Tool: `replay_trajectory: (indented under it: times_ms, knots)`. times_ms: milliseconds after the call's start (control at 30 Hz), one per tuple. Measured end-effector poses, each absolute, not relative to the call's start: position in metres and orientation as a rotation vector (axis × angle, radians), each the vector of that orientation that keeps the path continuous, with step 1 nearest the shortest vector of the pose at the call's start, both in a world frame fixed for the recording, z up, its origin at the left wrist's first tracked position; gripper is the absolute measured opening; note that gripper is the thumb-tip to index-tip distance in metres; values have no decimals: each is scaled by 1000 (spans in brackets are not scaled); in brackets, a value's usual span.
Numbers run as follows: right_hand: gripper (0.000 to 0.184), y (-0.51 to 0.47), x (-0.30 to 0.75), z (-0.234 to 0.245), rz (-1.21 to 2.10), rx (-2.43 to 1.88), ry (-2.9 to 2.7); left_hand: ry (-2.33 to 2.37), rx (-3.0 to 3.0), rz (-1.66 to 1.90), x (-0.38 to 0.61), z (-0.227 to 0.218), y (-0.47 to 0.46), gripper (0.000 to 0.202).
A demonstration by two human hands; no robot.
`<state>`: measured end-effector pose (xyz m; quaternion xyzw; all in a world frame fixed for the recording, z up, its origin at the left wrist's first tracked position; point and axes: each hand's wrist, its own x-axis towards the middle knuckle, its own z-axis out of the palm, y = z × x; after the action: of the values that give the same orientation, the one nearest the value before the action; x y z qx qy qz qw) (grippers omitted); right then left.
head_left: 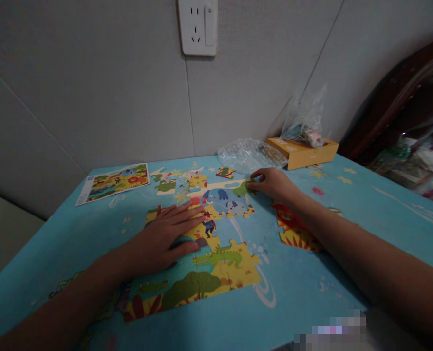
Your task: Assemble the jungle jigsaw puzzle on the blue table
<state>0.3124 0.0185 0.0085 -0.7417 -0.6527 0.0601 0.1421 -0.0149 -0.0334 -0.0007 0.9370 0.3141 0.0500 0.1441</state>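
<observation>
A partly joined animal jigsaw puzzle lies on the blue table. My left hand rests flat on the joined pieces, fingers stretched out and pointing right. My right hand reaches to the puzzle's far right corner, its fingertips pinched on a puzzle piece with green on it, beside the blue elephant section. A loose orange lion section lies partly under my right forearm. One small loose piece sits farther back.
A printed reference picture lies at the table's back left. At the back right stand a yellow box and crumpled clear plastic bags. A wall socket is on the grey wall. A dark chair back stands at right.
</observation>
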Motion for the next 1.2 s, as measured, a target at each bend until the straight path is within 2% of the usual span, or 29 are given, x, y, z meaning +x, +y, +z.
replay_trajectory:
  times_ms: [200,367,567,900,1067,1200]
  knots:
    - [26,18,310,10,217,-2101,-1933,930,2737,83,-16,-2,-33,56]
    - [37,18,315,12,141,-2137,-1917,1015,2745,64,-18,-6,-33,65]
    - [40,16,309,9,90,-2114,-1949,1068,2734,86,-20,-8,-31,70]
    - [37,10,300,6,48,-2050,-2030,1453,2604,657,-44,-15,11,59]
    - [35,9,299,6,82,-2022,-2044,1736,2449,462,-55,-23,28,80]
    - [33,9,299,5,82,-1985,-2053,1801,2465,377,-55,-26,33,71]
